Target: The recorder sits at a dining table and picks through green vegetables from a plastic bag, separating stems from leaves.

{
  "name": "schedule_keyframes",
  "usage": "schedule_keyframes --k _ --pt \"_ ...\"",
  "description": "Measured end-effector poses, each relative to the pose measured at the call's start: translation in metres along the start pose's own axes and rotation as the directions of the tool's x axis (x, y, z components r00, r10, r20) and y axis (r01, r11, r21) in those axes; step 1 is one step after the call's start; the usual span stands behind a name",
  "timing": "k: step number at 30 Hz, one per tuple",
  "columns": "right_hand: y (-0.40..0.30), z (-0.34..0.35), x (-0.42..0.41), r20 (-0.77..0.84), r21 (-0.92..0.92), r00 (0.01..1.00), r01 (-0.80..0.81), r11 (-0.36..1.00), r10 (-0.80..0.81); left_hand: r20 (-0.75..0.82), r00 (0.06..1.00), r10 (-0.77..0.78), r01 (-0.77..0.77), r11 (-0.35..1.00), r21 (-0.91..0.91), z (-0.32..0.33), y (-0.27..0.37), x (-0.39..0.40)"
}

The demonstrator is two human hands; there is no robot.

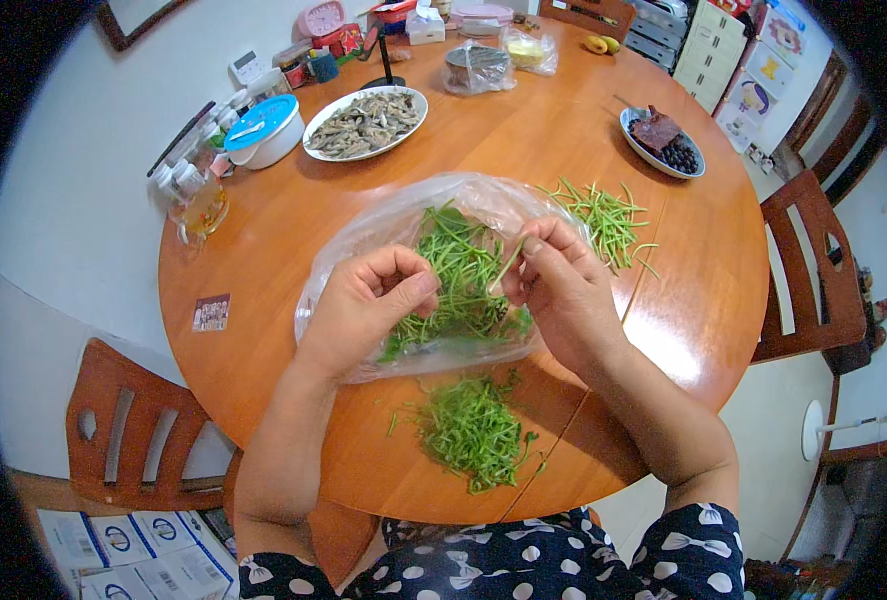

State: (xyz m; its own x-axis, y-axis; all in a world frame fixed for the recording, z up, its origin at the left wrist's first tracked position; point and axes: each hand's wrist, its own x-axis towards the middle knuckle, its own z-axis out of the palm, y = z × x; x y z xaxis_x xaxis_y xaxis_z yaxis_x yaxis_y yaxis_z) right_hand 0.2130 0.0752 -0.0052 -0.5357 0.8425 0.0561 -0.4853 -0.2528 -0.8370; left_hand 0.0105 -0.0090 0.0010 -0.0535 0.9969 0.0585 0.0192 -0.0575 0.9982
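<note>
Between the thumb and index finger of my right hand (563, 281) is a short pale green stem (507, 268), its lower end pointing towards my left hand. My left hand (383, 300) is closed, thumb against the curled fingers; I see nothing in its grip. Both hands hover over an open clear plastic bag (353, 225) lying on the table, with a heap of leafy green stems (458, 262) in it. Trimmed stems (601, 221) lie in a loose pile beyond my right hand. A pile of short, curled green trimmings (473, 431) sits near the table edge before me.
On the round wooden table (518, 142) stand a plate of shrimp (368, 124), a blue-lidded tub (263, 131), a glass teapot (202, 210) and a bowl of dark berries (665, 146). A small card (211, 312) lies left. Wooden chairs (811, 270) flank the table.
</note>
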Motion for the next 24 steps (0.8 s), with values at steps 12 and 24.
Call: schedule_keyframes --k 12,24 --pt "0.012 0.003 -0.01 0.154 -0.201 0.986 0.09 0.975 -0.059 0.184 0.973 -0.142 0.199 0.917 -0.347 0.026 -0.002 -0.002" --pt "0.0 -0.002 -0.009 0.208 -0.456 0.975 0.172 0.873 -0.083 0.032 0.998 -0.061 0.065 0.988 -0.141 0.014 -0.004 -0.001"
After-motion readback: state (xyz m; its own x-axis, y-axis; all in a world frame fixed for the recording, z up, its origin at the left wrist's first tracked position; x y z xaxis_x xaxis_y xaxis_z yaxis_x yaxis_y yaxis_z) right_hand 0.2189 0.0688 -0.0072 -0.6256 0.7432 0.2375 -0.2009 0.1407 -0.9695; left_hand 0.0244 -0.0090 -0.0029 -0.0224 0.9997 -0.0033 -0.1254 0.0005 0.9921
